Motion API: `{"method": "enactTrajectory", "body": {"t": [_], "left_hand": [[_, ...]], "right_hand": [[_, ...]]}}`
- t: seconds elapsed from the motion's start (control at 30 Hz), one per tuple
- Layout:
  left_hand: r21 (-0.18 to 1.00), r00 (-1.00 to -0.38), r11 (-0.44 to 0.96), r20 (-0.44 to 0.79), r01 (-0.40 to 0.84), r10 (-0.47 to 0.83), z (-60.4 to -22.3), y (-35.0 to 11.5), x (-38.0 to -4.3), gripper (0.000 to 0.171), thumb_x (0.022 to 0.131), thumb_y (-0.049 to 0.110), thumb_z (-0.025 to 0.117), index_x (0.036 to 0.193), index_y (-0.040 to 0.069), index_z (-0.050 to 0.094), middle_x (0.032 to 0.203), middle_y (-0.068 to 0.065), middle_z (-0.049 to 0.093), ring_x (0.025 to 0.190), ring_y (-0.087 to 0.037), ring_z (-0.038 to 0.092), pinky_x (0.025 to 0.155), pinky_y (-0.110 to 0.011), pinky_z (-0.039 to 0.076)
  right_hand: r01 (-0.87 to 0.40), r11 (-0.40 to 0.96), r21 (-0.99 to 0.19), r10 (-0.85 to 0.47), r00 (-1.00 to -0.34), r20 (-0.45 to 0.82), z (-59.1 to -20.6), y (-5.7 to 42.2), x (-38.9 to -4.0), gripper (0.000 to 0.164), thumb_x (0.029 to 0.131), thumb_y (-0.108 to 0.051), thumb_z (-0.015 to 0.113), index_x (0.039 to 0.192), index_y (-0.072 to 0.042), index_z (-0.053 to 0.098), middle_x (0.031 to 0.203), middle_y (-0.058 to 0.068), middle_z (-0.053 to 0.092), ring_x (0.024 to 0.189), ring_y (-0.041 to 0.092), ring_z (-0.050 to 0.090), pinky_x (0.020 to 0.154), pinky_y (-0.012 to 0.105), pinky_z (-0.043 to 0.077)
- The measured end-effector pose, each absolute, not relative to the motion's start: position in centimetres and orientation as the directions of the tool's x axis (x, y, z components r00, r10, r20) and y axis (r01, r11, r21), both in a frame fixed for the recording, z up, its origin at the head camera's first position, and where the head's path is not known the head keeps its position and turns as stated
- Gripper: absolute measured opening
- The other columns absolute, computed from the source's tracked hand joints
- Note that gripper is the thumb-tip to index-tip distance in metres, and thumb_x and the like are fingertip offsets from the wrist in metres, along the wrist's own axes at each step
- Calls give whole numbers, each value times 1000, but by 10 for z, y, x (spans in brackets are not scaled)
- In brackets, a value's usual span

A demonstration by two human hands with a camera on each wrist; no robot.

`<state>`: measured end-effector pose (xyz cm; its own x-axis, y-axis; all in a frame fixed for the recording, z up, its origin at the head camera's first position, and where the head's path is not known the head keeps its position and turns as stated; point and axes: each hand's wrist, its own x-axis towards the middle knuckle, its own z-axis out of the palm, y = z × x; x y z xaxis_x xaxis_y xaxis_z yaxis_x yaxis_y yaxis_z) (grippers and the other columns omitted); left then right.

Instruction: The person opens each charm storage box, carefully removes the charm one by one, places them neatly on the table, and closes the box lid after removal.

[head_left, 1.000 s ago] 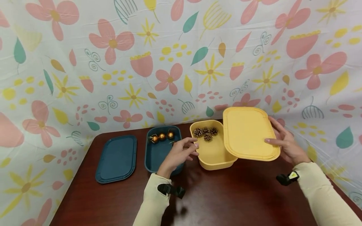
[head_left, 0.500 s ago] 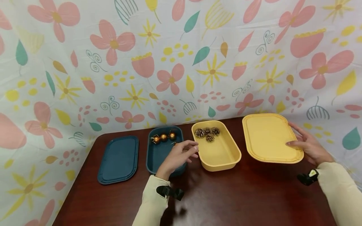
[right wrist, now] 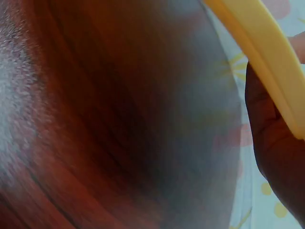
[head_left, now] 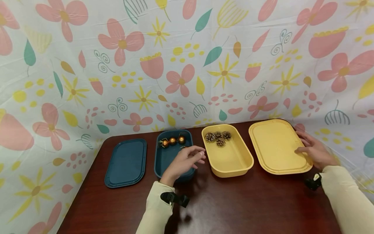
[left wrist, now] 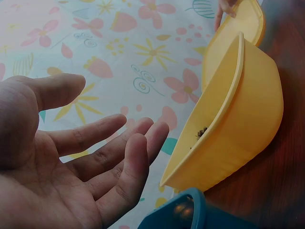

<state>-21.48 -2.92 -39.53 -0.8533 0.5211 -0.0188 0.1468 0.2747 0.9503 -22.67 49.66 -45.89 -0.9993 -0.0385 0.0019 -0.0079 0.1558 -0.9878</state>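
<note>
Two boxes (head_left: 232,174) hold four pinecones (head_left: 210,137) and at least three baubles (head_left: 172,140). A narrow gap right of the yellow box (head_left: 230,159), the right hand (head_left: 317,151) pinches the yellow lid (head_left: 277,146); the relaxed left hand (head_left: 184,161) hovers by the blue box (head_left: 167,156) edge.

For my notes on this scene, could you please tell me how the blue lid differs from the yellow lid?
The blue lid is dark, the yellow lid pale. The blue lid lies on the table with no hand on it; the right hand holds the yellow lid by its edge. The blue lid is left of the blue box; the yellow lid is right of the yellow box. Both have rounded corners, and neither covers a box.
</note>
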Motion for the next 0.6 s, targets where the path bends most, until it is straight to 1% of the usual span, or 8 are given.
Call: {"method": "enactTrajectory", "body": {"t": [0.1,0.13,0.17,0.27,0.37,0.4,0.53,0.6], "left_hand": [[950,-852,276,-19,149,524,-397,-32,-215,40,106,33,52,137,8,59,125,-18,67,112,-35,69,79,-34,59],[949,-852,278,-20,148,522,-397,-33,-215,40,105,34,52,136,9,59,125,-18,67,112,-34,69,79,-35,59],[948,-853,280,-20,149,522,-397,-34,-215,40,105,34,52,136,10,60,125,-18,67,112,-34,69,80,-35,59],[946,-857,287,-21,150,515,-397,-38,-216,38,105,35,53,135,14,61,124,-17,68,111,-31,69,80,-35,59],[944,-860,291,-18,153,510,-397,-41,-216,38,105,36,53,135,15,60,124,-15,68,110,-28,70,80,-33,59],[944,-861,293,-19,153,508,-396,-42,-216,38,105,37,53,135,16,60,124,-14,69,110,-27,70,80,-33,59],[943,-865,296,-19,151,502,-396,-46,-215,39,105,37,53,136,15,60,125,-17,68,110,-27,70,80,-32,59],[944,-867,296,-23,145,498,-397,-49,-214,39,105,36,52,136,14,60,126,-20,67,110,-28,70,81,-33,59]], "right_hand": [[-45,225,-973,-29,-999,40,-466,494,-229,91,91,12,60,162,-26,19,130,-30,48,99,-22,54,72,12,52],[-50,216,-975,-29,-999,45,-468,493,-231,90,90,13,60,162,-24,20,125,-31,50,99,-22,54,72,11,52],[-48,203,-978,-30,-999,43,-470,492,-232,89,91,13,59,162,-23,20,118,-33,49,98,-20,55,71,11,52],[-27,216,-976,-35,-999,20,-475,492,-234,88,93,10,58,163,-25,17,118,-34,47,97,-21,54,72,11,51],[21,260,-965,-26,-999,-28,-479,491,-236,87,96,3,59,162,-31,14,131,-27,44,95,-22,52,72,12,51],[27,289,-957,-22,-999,-35,-480,491,-237,86,97,0,59,163,-31,12,139,-23,42,95,-23,51,72,12,51],[41,420,-907,15,-999,-38,-483,488,-240,85,97,-8,63,164,-21,12,165,-6,27,96,-26,44,74,10,50],[48,513,-857,42,-999,-30,-484,486,-241,86,97,-14,65,164,-17,11,169,6,20,110,-16,49,75,7,47]]}}
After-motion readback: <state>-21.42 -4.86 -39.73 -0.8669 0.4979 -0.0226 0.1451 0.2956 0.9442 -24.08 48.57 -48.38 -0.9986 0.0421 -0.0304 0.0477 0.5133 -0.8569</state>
